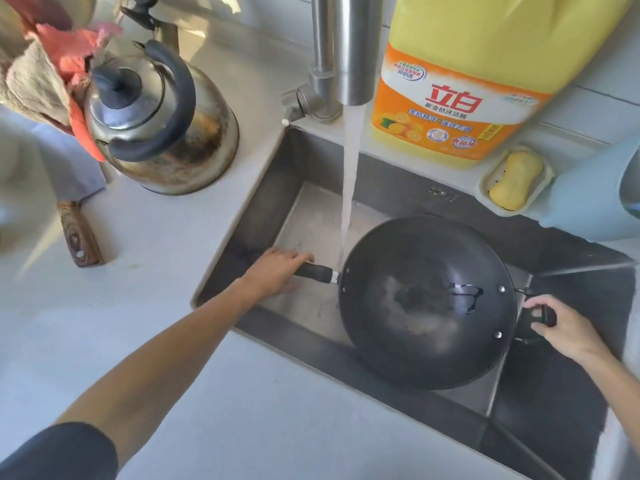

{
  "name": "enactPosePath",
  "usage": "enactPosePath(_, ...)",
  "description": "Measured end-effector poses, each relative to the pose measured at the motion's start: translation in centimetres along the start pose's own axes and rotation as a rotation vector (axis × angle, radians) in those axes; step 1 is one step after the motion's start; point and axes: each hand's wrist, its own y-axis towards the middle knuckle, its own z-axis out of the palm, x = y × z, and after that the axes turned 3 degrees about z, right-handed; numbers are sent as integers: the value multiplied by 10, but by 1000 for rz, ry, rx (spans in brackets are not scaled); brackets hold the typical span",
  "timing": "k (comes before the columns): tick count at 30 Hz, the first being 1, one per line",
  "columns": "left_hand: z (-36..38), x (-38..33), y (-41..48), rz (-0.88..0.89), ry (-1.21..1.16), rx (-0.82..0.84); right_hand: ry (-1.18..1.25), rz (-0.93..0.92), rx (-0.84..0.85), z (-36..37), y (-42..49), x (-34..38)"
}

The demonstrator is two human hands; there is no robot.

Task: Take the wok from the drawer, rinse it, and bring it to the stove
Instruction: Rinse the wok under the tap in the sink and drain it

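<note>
Left hand point(277, 271) gripping wok point(426, 303) handle, right hand point(564, 327) gripping its side loop, steel sink point(263, 202), pale counter point(156, 323), tap point(353, 46) running.

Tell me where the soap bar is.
Head view, upper right: soap bar in its dish behind the sink, between detergent jug and blue container.

Home kitchen: steel sink point(263, 188) w/ running tap point(341, 50), kettle point(156, 123), dish soap jug point(467, 74), cleaver point(74, 209) on counter point(156, 306).

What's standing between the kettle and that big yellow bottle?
The steel tap, with water running from it down into the sink. The head view shows it between the kettle and the bottle.
</note>
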Motion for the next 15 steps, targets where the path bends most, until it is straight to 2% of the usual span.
enactPosePath(9,-26,-9,-5,19,-14,10,-13,19,51,-7,13,-2)
enactPosePath(15,-49,-10,-24,-21,-175,-100,-24,-15,92,-23,2,8)
